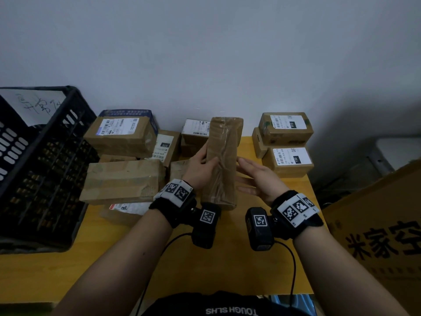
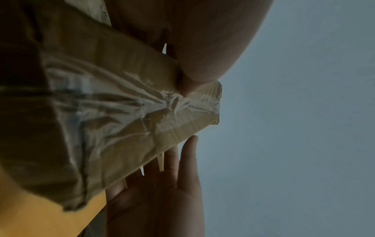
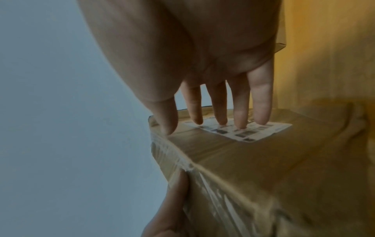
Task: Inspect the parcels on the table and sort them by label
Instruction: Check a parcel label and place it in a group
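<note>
At frame centre, above the yellow counter (image 1: 246,270), the left hand (image 1: 200,169) grips a long taped cardboard parcel (image 1: 222,160) upright; the right hand (image 1: 257,176), fingers straight, touches its blurred white label (image 3: 239,129). Right-side parcels read "010" (image 1: 292,125) and "150" (image 1: 295,159); another, left, "070" (image 1: 164,145).

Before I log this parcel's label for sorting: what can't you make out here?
- Held parcel: head view shows only its taped side, no label.
- Its label: right wrist view, print blurred, right hand fingertips over it.
- Left hand: its fingers hidden behind the parcel.
- Bottom parcel: label mostly under the stack.
</note>
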